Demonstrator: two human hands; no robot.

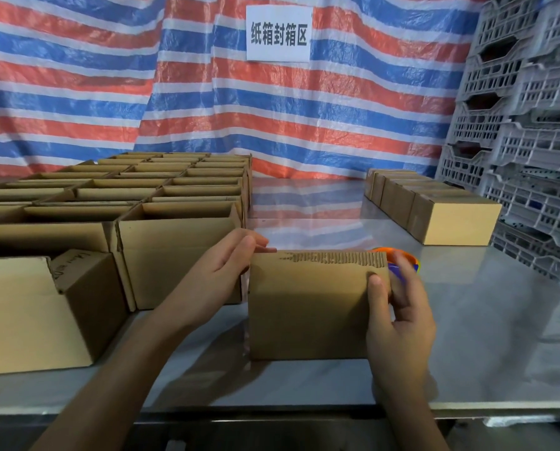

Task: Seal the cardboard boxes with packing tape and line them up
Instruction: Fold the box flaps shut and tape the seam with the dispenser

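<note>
The left grip curls over the upper left corner of the cardboard box, its fingers hooked across the top edge. The right grip clasps the box's right edge, thumb flat on the near face and fingers wrapped round the side. The box stands on the tabletop near its front edge, between the open boxes on the left and the closed boxes lined up at the far right. Since two hands at opposite edges are enough to steady it, it is probably light, perhaps empty. Corrugated board is stiff along edges and corners but dents on its flat panels, so those edges are the sound places to hold, and the dry surface should not slip. The box is plain brown and wider than it is tall from this side. A strip along the top of its near face is torn, baring the ribbed flutes. A glossy band down its left edge may be tape, though that is unclear. Just behind the right fingers is an orange and blue tape dispenser; whether they touch it is hidden. Beyond hang a striped tarp and a paper sign, with grey crates stacked at the right.
</note>
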